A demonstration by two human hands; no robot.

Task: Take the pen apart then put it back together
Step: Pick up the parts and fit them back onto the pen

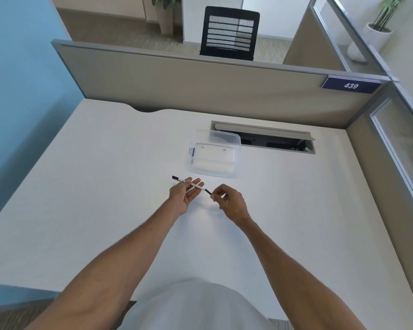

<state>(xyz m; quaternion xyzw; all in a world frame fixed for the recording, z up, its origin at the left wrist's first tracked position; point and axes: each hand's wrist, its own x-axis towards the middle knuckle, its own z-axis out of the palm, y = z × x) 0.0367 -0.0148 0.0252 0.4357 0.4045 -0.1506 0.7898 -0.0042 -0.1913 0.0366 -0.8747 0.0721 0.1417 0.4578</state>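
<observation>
A slim white pen with black ends is held level above the white desk, a little in front of me. My right hand pinches its black right end between thumb and fingertips. My left hand is palm up with fingers spread, and the pen's middle lies across those fingertips. The pen's black left end sticks out past my left fingers. The pen looks whole, in one piece.
A clear plastic box stands just beyond the hands, with a small dark pen-like item at its left wall. Behind it is an open cable hatch in the desk. Beige partition walls close the back and right.
</observation>
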